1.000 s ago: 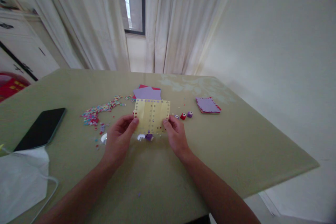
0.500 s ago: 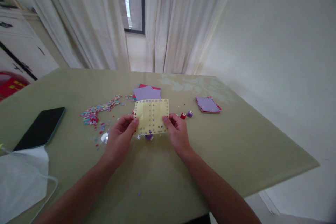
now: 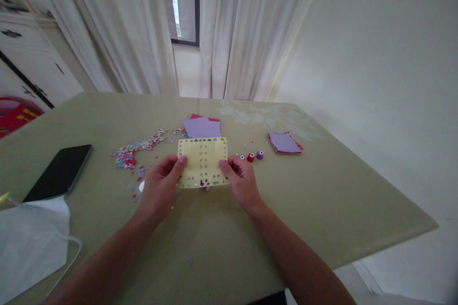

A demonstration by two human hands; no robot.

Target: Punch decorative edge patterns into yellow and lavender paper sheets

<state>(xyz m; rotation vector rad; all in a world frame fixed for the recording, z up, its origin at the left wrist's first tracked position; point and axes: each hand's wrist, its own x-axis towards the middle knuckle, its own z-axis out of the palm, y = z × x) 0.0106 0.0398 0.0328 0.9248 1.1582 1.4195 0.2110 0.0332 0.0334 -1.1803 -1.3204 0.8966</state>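
A yellow sheet of paper (image 3: 193,162) with small punched holes along its edges and down its middle is held up above the table. My left hand (image 3: 162,183) pinches its left edge, thumb on the near face. On the right edge, my right hand (image 3: 241,178) grips it the same way. Beyond the sheet lie purple and red paper squares (image 3: 202,127). Small hole punches, one red (image 3: 250,157) and one purple (image 3: 260,155), stand just past my right hand. Something purple beneath the sheet is mostly hidden.
Colourful paper confetti (image 3: 134,152) is scattered left of centre. A black phone (image 3: 59,171) and a white face mask (image 3: 34,248) lie at the left. A stack of punched purple and red squares (image 3: 285,143) sits on the right of the table (image 3: 322,209).
The yellow sheet has shifted slightly left and down, and now looks flatter toward me. Both hands keep their hold on it. The purple thing beneath it is more covered.
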